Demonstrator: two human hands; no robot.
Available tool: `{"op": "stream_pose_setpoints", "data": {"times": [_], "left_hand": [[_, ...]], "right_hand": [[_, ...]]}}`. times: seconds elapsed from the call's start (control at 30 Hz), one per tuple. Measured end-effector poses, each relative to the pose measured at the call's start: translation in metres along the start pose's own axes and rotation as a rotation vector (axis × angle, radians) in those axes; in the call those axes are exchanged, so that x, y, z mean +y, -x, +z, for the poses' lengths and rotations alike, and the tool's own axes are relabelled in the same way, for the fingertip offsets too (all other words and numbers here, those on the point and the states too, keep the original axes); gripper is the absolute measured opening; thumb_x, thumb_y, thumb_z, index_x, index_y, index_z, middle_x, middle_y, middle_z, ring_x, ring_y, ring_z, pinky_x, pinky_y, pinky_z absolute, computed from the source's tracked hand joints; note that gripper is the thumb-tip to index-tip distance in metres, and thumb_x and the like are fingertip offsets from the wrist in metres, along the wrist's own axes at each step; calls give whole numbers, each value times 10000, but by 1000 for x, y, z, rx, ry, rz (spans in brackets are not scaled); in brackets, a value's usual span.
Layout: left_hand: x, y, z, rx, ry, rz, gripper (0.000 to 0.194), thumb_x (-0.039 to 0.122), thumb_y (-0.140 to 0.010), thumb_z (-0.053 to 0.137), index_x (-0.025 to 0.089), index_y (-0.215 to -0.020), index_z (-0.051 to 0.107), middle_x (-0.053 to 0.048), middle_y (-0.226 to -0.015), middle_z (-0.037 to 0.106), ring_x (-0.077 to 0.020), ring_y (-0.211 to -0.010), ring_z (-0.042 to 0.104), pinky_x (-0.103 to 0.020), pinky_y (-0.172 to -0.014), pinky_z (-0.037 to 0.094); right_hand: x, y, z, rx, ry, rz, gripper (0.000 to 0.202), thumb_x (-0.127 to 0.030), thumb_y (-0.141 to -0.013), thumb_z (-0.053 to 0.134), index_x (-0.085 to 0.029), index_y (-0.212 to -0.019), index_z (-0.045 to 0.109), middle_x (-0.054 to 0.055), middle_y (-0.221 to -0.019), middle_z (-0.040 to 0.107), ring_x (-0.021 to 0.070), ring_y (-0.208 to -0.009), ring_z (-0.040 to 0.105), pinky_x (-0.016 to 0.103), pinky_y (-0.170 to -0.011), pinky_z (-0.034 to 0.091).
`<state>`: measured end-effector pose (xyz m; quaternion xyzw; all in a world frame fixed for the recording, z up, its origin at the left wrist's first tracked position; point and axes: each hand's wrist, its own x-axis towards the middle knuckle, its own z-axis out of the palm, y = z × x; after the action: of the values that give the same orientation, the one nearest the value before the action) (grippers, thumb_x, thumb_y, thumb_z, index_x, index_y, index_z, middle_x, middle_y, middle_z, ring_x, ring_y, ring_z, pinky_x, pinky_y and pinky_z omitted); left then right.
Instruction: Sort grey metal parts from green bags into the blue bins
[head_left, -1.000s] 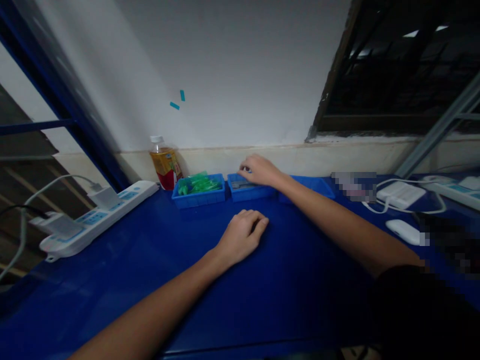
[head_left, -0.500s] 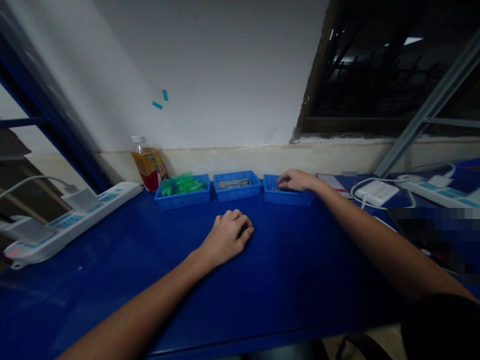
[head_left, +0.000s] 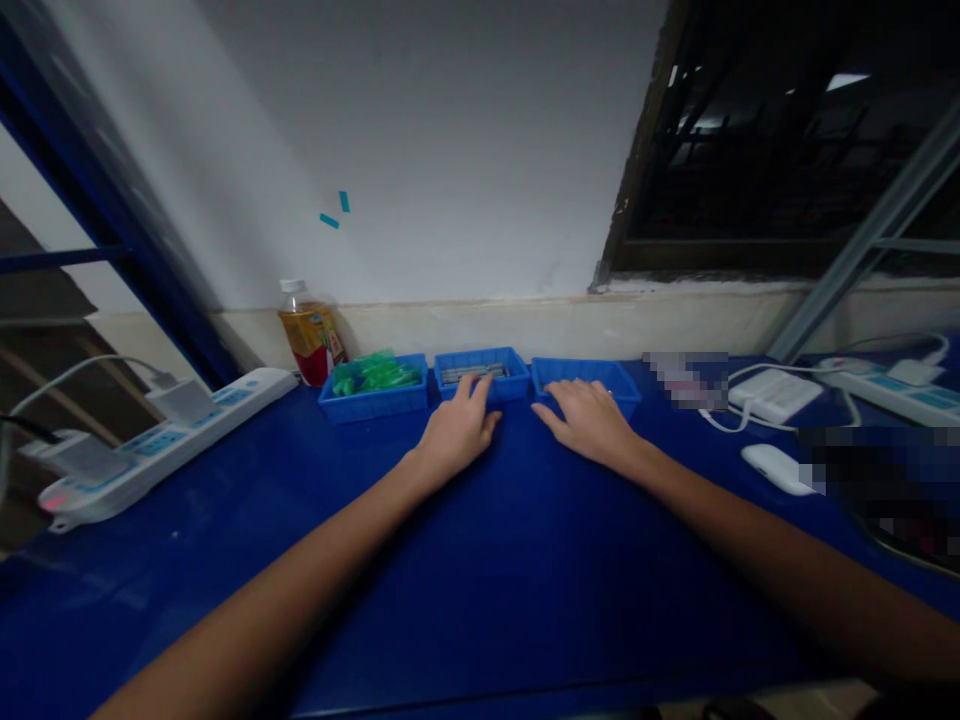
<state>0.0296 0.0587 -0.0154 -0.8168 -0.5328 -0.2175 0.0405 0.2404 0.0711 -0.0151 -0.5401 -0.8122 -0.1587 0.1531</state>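
Note:
Three blue trays stand in a row at the back of the blue table. Green plastic pieces [head_left: 379, 372] fill the left tray [head_left: 375, 404]. Grey rod-like pieces [head_left: 454, 374] lie in the middle tray [head_left: 513, 386]; my left hand [head_left: 459, 428] reaches over its front edge, fingers apart, with nothing seen in it. At the right tray [head_left: 577, 368], my right hand [head_left: 589, 415] rests over the front rim with its fingers spread and its thumb outside. That hand hides much of the tray's inside.
A drink bottle [head_left: 311, 335] stands behind the left tray. White power strips [head_left: 180, 435] with plugs and cables lie at both sides. A white case [head_left: 776, 468] and a white adapter [head_left: 776, 395] are at the right.
My left hand has moved forward to the middle tray and its fingers have opened out. My right hand has drawn back from inside the right tray to its front rim. The view has shifted slightly.

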Motion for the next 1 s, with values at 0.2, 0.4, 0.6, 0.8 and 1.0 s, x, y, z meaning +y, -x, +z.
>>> {"op": "stream_pose_setpoints", "data": {"times": [0.2, 0.4, 0.6, 0.8, 1.0], "left_hand": [[3, -1, 3, -56, -23, -87, 479, 379, -904, 442, 173, -1333, 383, -140, -1314, 465, -308, -1047, 603, -411, -832, 512], [18, 49, -41, -158, -72, 3, 492, 464, -912, 398, 238, -1348, 412, -90, -1324, 505, -289, -965, 640, -408, -787, 526], [20, 40, -74, -60, -53, 94, 358, 352, -947, 344, 185, -1105, 619, -76, -1050, 650, -238, -935, 628, -356, -813, 496], [-7, 4, -47, -247, 4, 258, 321, 275, -929, 368, 167, -1069, 636, -90, -1031, 660, -208, -965, 610, -324, -878, 455], [-8, 8, -41, -326, -35, 169, 420, 367, -952, 267, 182, -935, 644, -83, -987, 677, -220, -906, 629, -330, -817, 465]], "right_hand": [[17, 15, 3, 78, 44, 14, 467, -364, -980, 244, -180, -801, 634, 73, -836, 669, 230, -846, 530, 370, -764, 280], [22, 16, -3, 254, -76, 95, 407, -390, -952, 349, -177, -732, 618, 74, -810, 618, 225, -834, 498, 350, -714, 293], [-25, 27, -33, 353, -316, -99, 250, -326, -924, 427, -178, -849, 614, 63, -852, 620, 220, -871, 510, 360, -770, 345], [-53, 37, -30, 192, -384, -248, 281, -385, -858, 548, -157, -1012, 604, 111, -1039, 617, 265, -1045, 493, 411, -863, 396], [-48, 38, -18, 75, -379, -268, 355, -388, -846, 560, -153, -1111, 580, 122, -1148, 598, 307, -1240, 378, 471, -963, 373]]}}
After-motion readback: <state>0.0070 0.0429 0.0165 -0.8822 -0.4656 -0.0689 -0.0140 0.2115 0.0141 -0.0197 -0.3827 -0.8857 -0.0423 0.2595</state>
